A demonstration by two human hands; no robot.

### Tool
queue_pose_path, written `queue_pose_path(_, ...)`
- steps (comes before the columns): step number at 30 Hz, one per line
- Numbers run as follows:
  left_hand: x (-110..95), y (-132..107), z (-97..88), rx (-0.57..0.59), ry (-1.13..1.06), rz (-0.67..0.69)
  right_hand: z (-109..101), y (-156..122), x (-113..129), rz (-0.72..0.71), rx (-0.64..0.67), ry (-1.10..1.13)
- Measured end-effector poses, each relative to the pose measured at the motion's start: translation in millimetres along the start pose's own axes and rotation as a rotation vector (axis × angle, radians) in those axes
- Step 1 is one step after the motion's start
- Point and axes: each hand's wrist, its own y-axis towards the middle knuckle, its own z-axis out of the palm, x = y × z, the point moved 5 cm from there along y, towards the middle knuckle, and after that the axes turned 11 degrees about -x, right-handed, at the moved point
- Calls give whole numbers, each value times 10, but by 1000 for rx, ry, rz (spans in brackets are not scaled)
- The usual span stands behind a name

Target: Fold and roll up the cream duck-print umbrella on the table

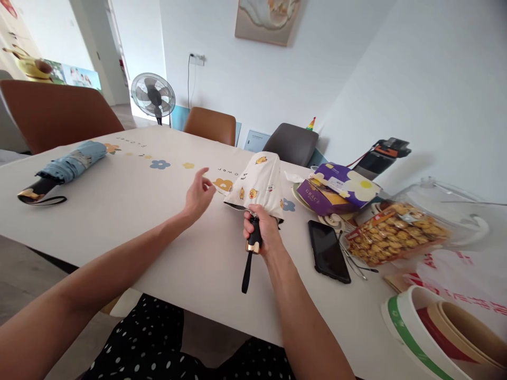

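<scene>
My right hand (261,227) is wrapped round the black and gold handle (254,237) of a white folding umbrella (257,182) with small yellow cartoon prints. The canopy is gathered loosely and points away from me, and a black wrist loop (246,273) hangs from the handle's end. To the left of the canopy, my left hand (200,195) has its thumb and a finger closed at the end of a thin white strap (222,190) that comes off the canopy's edge. Its index finger is raised.
A folded light-blue umbrella (75,163) lies at the left of the white table (158,200). To the right are a black phone (328,250), a cable, a purple box (325,195), a tub of cookies (400,232), a black bottle (376,158) and a paper-and-tape roll stack (420,327). Chairs stand behind.
</scene>
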Motion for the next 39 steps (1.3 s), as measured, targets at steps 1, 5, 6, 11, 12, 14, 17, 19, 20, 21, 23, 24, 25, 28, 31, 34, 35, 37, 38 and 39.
queue_pose_path(1, -106, -70, 45, 48, 49, 193, 7, -9, 9, 12, 6, 21)
queue_pose_path(5, -290, -394, 259, 262, 211, 759, 34, -39, 13, 113, 34, 82)
queue_pose_path(6, -288, -438, 289, 276, 243, 829, 41, -45, 15, 131, 41, 91)
queue_pose_path(11, -295, -478, 296, 214, 285, 921, 80, -81, 21, 201, 56, 119)
queue_pose_path(12, -315, -490, 292, 233, 259, 929, 86, -86, 16, 214, 57, 122)
queue_pose_path(14, -358, -519, 285, 260, 213, 939, 94, -89, 10, 221, 59, 129)
queue_pose_path(17, -384, -536, 276, 179, 243, 944, 97, -85, 8, 192, 76, 138)
queue_pose_path(19, -368, -546, 295, 126, 297, 965, 97, -83, -2, 188, 87, 131)
queue_pose_path(20, -354, -551, 309, 110, 323, 977, 97, -83, -10, 192, 92, 124)
queue_pose_path(21, -340, -556, 323, 98, 346, 987, 99, -85, -18, 198, 98, 114)
queue_pose_path(23, -323, -562, 341, 77, 380, 1002, 108, -89, -30, 203, 113, 99)
queue_pose_path(24, -323, -564, 343, 67, 391, 1006, 113, -92, -32, 200, 120, 99)
queue_pose_path(25, -330, -565, 341, 58, 399, 1011, 120, -94, -33, 195, 127, 103)
queue_pose_path(28, -378, -565, 314, 21, 415, 1024, 134, -98, -35, 171, 129, 113)
queue_pose_path(31, -424, -573, 285, -15, 433, 1055, 117, -89, -40, 136, 69, 82)
queue_pose_path(34, -406, -601, 314, 42, 444, 1078, 107, -81, -36, 122, 45, 79)
queue_pose_path(35, -385, -610, 333, 78, 442, 1070, 109, -81, -34, 129, 52, 85)
queue_pose_path(37, -338, -616, 357, 139, 422, 1023, 111, -84, -26, 140, 65, 95)
queue_pose_path(38, -318, -611, 359, 159, 403, 984, 111, -88, -23, 146, 69, 96)
queue_pose_path(39, -303, -601, 354, 174, 379, 936, 110, -91, -22, 151, 69, 94)
